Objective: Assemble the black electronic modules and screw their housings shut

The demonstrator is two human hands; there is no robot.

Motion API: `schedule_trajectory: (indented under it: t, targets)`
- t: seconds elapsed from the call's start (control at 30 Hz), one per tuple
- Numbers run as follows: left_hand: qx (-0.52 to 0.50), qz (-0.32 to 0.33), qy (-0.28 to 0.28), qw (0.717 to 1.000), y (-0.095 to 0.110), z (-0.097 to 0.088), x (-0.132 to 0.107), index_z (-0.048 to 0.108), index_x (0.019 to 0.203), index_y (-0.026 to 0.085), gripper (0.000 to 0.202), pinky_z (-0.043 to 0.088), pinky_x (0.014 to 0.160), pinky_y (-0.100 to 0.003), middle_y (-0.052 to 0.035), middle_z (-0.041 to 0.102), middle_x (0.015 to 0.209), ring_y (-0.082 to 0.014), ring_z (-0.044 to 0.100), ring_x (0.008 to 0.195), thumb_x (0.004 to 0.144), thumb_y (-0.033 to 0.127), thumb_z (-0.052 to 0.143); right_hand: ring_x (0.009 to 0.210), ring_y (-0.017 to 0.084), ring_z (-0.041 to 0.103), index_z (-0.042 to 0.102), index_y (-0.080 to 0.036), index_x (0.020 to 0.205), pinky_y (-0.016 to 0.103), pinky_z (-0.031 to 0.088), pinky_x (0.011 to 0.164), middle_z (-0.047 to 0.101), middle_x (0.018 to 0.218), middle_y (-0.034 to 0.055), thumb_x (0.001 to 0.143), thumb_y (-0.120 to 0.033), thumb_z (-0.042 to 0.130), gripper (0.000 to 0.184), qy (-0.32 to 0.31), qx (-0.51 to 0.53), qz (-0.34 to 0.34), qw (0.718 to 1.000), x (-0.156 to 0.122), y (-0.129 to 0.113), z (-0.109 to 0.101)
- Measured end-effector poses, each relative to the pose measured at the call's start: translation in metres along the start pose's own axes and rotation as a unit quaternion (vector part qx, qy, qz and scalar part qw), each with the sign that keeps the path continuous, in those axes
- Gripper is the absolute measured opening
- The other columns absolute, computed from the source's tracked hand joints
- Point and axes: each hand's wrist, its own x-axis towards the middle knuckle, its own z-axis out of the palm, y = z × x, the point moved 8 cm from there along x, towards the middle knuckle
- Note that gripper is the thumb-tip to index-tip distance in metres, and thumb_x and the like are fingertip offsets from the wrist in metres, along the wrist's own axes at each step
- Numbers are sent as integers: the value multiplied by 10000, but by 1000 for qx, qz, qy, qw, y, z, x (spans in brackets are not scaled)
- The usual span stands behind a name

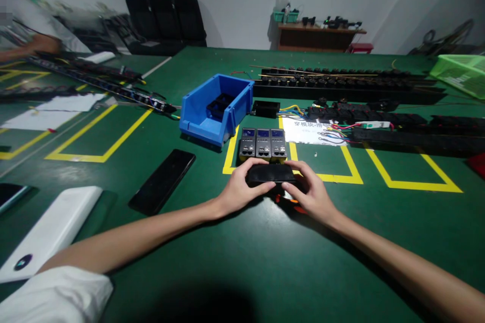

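Note:
Between my two hands is a small black box-shaped module (271,174), with orange bits showing at its lower right side. My left hand (244,184) grips its left end, thumb along the near face. On the right end, my right hand (308,192) closes in the same way, fingers over the far edge. Just beyond stand three dark grey modules (263,144) in a row, with small screens and ports on their faces. Whether the held module touches them or the table, I cannot tell.
A blue open-front bin (217,108) with black parts stands behind the modules. Black strips with wires (359,113) lie at the back right, beside a paper sheet (310,133). A black phone (162,181) and white power bank (53,227) are left. A person's arm (30,48) shows far left.

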Motion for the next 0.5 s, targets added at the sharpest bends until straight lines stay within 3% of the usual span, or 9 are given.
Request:
schedule_trajectory:
  t: [0.2, 0.5]
  targets:
    - [11, 45, 1, 999, 7, 1, 5, 562, 1136, 185, 441, 481, 907, -342, -65, 631, 1099, -213, 610, 1014, 758, 351, 716, 1132, 267, 561, 493, -242, 1268, 438, 502, 936, 518, 1255, 107, 863, -312, 622, 431, 14, -7, -10, 1000, 1, -3, -2]
    - [-76, -25, -32, 996, -7, 6, 6, 566, 1166, 182, 495, 505, 867, -329, -68, 641, 1099, -219, 624, 993, 758, 423, 709, 1102, 236, 581, 529, -233, 1248, 387, 502, 929, 566, 1215, 87, 858, -334, 633, 416, 39, 31, 21, 999, 2, 0, -6]
